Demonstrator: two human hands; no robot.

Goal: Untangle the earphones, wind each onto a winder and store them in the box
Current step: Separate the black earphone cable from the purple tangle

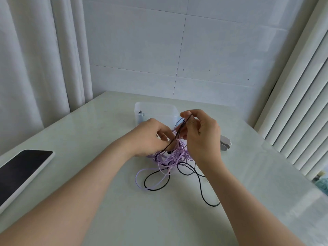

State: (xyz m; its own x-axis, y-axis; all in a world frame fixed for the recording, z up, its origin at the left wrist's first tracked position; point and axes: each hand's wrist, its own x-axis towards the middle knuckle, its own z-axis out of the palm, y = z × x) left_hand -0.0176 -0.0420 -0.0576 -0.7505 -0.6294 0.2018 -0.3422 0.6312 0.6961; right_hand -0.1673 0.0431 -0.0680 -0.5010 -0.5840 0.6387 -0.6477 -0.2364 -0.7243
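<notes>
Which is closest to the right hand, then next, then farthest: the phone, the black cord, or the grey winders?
1. Black cord, pinched in the right hand.
2. Grey winders, lying just to its right.
3. Phone, far off to the left.

left hand (150,137), right hand (200,132) — two hands; purple earphone (170,158), black earphone (152,189) — two; box (156,109), phone (23,171) one each

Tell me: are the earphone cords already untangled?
No, the purple cord and black cord are one tangled heap on the table.
</notes>
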